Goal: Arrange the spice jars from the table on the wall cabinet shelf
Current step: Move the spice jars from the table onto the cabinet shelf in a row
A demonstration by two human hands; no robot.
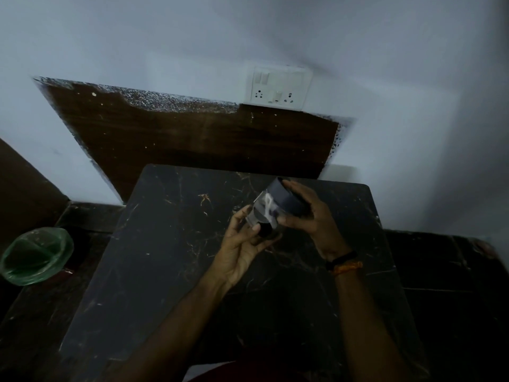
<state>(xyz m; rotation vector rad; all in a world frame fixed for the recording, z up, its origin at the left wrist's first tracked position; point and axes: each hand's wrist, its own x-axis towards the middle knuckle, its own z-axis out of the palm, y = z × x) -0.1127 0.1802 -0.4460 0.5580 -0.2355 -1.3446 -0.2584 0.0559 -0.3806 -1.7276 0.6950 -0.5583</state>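
Left hand and right hand grip a tilted spice jar (contents too dim to tell).

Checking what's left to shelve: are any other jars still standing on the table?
No: the dark marble table carries no standing jars; the only jar is held by the left hand and right hand.

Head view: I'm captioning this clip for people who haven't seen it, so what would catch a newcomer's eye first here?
First, the clear jar with a dark lid, held tilted above the dark marbled table: the left hand grips its base, the right hand wraps the lid. Next, the white switch and socket plate on the wall behind, and a green bin on the floor at far left.
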